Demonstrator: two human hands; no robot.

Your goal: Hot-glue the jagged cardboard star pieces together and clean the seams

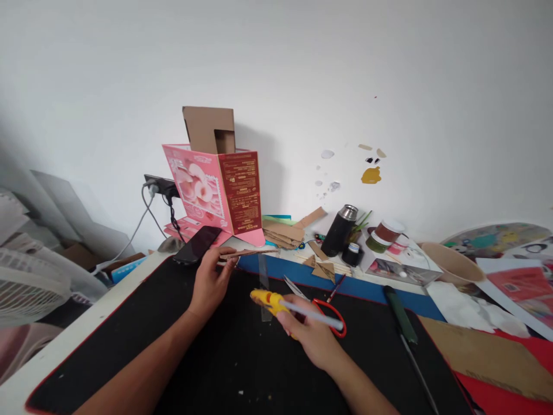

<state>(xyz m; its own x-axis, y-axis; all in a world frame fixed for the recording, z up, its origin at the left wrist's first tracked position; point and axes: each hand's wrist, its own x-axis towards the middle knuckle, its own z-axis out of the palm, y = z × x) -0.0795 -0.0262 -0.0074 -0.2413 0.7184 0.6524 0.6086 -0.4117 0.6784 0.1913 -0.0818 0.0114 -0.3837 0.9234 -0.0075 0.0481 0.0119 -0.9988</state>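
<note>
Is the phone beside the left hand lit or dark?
Dark: the phone shows a plain black screen, no glow, just beyond the left hand, which grips a cardboard strip.

mat (207, 357): matt black cloth | box (216, 187): glossy pink card | flask (339, 230): dark metal

The left grip (210, 279) pinched a thin cardboard strip (253, 252) level above the black mat (173, 351) on the desk (64, 341), just beside a dark phone (197, 244). The right grip (309, 337) clasped a yellow glue gun (268, 300), nozzle pointing left, near red-handled scissors (340, 327).
</note>
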